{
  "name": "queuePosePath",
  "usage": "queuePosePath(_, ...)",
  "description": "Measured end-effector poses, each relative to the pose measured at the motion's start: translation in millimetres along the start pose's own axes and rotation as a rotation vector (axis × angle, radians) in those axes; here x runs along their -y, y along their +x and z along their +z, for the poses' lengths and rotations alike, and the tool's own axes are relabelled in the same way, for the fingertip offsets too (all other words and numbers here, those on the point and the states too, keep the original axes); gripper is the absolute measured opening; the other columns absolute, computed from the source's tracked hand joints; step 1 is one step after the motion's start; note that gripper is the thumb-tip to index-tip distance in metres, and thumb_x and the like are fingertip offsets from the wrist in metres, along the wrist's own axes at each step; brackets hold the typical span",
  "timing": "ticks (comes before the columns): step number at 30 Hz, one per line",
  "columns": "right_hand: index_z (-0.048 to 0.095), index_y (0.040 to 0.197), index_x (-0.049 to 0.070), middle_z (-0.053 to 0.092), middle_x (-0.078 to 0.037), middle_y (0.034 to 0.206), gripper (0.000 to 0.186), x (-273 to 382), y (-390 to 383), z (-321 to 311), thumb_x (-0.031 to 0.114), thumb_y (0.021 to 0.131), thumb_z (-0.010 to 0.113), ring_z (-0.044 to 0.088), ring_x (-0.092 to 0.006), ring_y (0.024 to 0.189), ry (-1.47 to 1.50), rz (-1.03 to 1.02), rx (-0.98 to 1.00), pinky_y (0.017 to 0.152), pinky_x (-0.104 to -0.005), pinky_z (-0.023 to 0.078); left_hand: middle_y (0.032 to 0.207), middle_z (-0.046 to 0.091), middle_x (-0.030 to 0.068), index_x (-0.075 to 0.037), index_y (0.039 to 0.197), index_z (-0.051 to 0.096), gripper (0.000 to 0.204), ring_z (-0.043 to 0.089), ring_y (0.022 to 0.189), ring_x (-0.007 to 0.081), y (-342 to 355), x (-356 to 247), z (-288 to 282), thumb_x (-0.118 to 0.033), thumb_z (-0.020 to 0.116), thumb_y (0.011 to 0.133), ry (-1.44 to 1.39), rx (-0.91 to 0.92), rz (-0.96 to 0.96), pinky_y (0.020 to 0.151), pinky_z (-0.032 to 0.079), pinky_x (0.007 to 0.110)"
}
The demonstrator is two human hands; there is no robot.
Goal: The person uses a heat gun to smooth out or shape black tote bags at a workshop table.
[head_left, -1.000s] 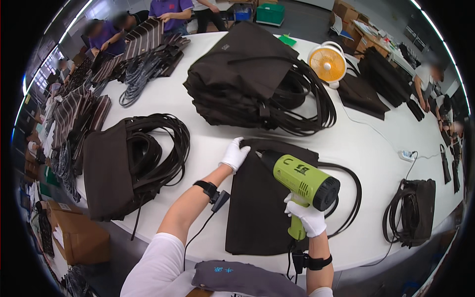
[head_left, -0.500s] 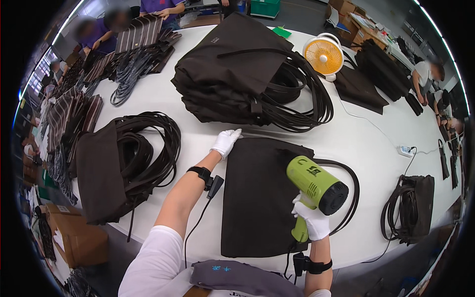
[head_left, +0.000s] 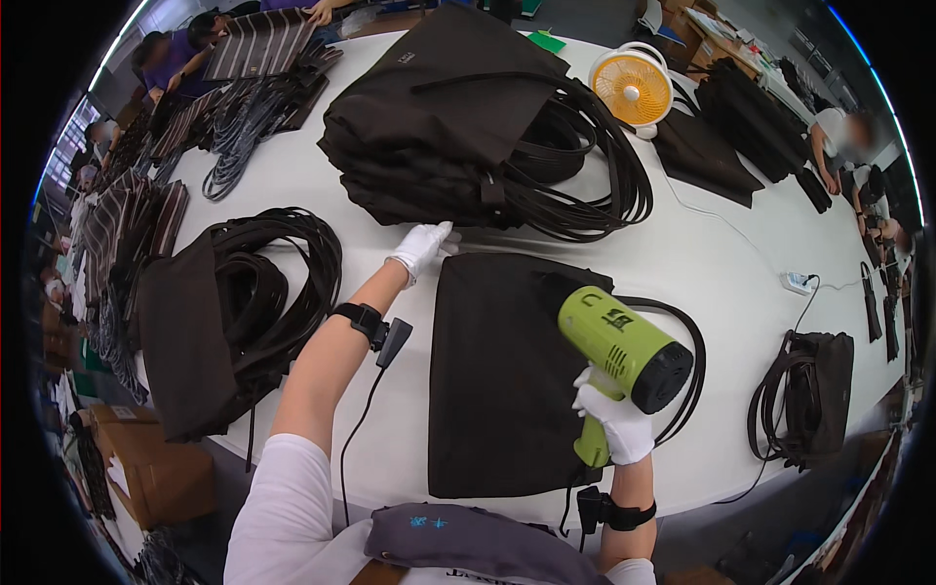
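Right grip: our right hand (head_left: 616, 421), in a white glove, is wrapped tight around the handle of one lime-green heat gun (head_left: 621, 356), its barrel held above the flat bag.
Left grip: our left hand (head_left: 421, 249), also gloved in white, lies fingers together on the far left corner of the flat bag; whether it pinches the cloth we cannot tell.
Flat bag: one dark brown flat bag (head_left: 497, 380) lies spread on the white surface (head_left: 322, 175) straight before us, one strap loop (head_left: 690, 361) showing at its right edge.
Wrists: two black wrist bands, one on each forearm, each with a cable.
Stacks: one tall pile of dark bags (head_left: 458, 117) just beyond the left hand; one pile of bags with coiled straps (head_left: 229, 312) to our left; one small strapped bag (head_left: 804, 395) to our right.
Fan: one orange desk fan (head_left: 633, 88) at the far side.
Since a second ago: the left hand has slid up from the bag's upper middle to its far corner; the heat gun has dropped lower and to the right.
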State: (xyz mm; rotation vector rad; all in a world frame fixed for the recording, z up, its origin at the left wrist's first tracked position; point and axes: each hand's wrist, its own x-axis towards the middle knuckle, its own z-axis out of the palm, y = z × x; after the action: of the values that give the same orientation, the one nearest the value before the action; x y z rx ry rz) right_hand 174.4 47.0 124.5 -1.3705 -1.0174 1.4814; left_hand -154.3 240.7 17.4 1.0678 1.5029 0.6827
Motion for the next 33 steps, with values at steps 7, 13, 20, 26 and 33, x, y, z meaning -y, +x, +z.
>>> queuePosePath(7,0.056,0.11,0.001,0.062,-0.006,0.087,0.035,-1.4,1.0,13.1,-0.003,0.075,0.062,0.06,-0.0117,0.067,-0.039,-0.046,0.054,0.057,-0.0237,0.05,0.103,0.066,0.0222,0.002,0.109,0.064,0.046,0.061,0.101,0.0347,-12.7,-39.5,50.2,-0.037,0.06,0.086,0.801,0.025,0.368,0.089,0.047,0.038)
queuePosePath(13,0.058,0.099,0.003,0.06,-0.003,0.083,0.022,13.7,-7.0,-19.9,-0.001,0.078,0.063,0.058,-0.011,0.065,0.009,-0.018,-0.215,0.059,-0.0249,0.049,0.115,0.062,0.0187,0.0,0.117,0.06,0.058,0.058,0.108,0.0334,-4.9,-55.8,99.3,-0.047,0.058,0.084,1.105,0.141,0.318,0.095,0.044,0.038)
queuePosePath(20,0.056,0.105,0.001,0.06,-0.005,0.086,0.03,4.9,-28.6,-51.9,-0.004,0.076,0.062,0.059,-0.0122,0.067,-0.012,-0.014,-0.289,0.059,-0.0249,0.049,0.112,0.064,0.0166,-0.005,0.107,0.065,0.044,0.059,0.106,0.0328,28.5,-33.4,117.4,-0.042,0.048,0.09,0.937,-0.088,0.354,0.092,0.045,0.041)
queuePosePath(26,0.055,0.106,0.001,0.059,-0.005,0.087,0.032,10.1,-29.5,-52.7,-0.005,0.076,0.062,0.058,-0.012,0.068,-0.01,-0.013,-0.328,0.06,-0.0251,0.049,0.13,0.048,0.0161,-0.004,0.121,0.051,0.064,0.044,0.122,0.0341,-55.5,-30.8,185.4,-0.048,0.064,0.077,1.124,0.182,1.173,0.101,0.033,0.047)
queuePosePath(33,0.055,0.109,0.001,0.059,-0.005,0.088,0.036,10.0,-41.4,-73.8,-0.006,0.075,0.062,0.058,-0.0122,0.068,-0.085,-0.007,-0.336,0.06,-0.0252,0.049,0.131,0.049,0.0153,-0.002,0.123,0.05,0.066,0.041,0.127,0.0329,-77.9,-25.0,214.4,-0.045,0.067,0.077,1.056,0.373,1.135,0.105,0.03,0.045)
